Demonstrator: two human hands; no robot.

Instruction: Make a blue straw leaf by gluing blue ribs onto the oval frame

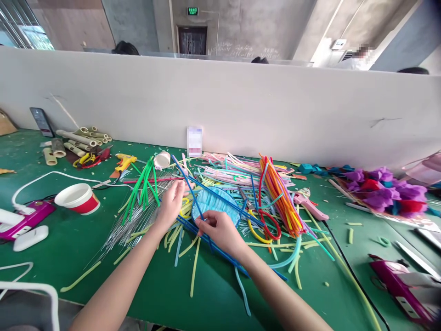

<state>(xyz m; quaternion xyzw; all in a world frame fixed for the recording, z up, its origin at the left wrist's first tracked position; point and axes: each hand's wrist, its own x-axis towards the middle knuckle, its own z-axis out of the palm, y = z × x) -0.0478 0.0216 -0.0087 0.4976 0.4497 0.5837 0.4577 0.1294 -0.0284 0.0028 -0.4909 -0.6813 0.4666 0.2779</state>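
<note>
While the right hand (217,230) pinches a dark blue stem (178,166) between thumb and fingers, the left hand (172,202) curves near its upper part (whether it grips anything, I cannot tell). Just beyond the right hand, a light blue oval piece (217,201) lies over the green bench (165,294), with an orange-red bundle (280,197) to its right and a paper cup (79,198) well leftward.
</note>
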